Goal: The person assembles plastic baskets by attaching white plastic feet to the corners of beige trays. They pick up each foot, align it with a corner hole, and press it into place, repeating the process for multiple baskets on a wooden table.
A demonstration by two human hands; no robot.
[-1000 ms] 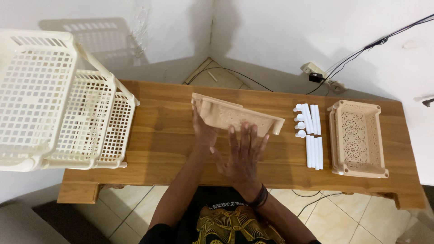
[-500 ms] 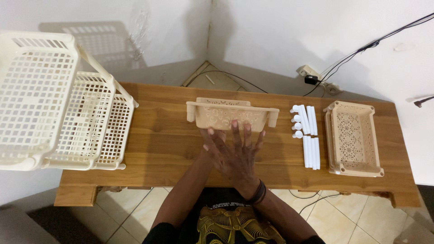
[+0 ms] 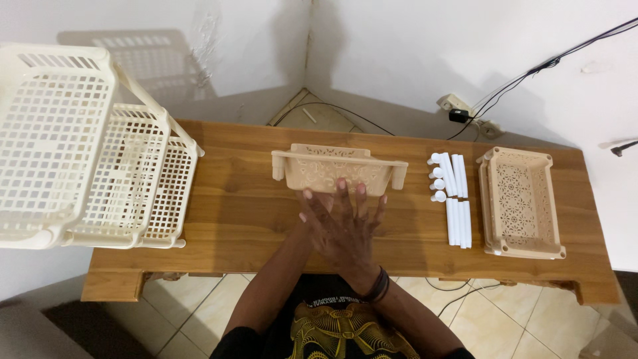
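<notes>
A beige patterned basket (image 3: 335, 167) sits at the middle of the wooden table (image 3: 232, 206), its long patterned wall facing me and a strip of its inside showing at the top. My right hand (image 3: 349, 229), with a dark band at the wrist, lies flat with fingers spread, and its fingertips rest on the basket's near wall. My left hand (image 3: 307, 207) is mostly hidden beneath the right. Its visible fingers are spread too, and one touches the basket's lower edge.
A tall cream lattice rack (image 3: 80, 146) of stacked baskets stands at the table's left end. White tubes and small white caps (image 3: 452, 196) lie to the right of the middle. Beyond them are stacked beige baskets (image 3: 522, 203). A power strip and cables (image 3: 458, 110) lie on the floor behind.
The basket was tilted and held up on the left by my left hand. It has come down level onto the table, and my left hand has slid under my right.
</notes>
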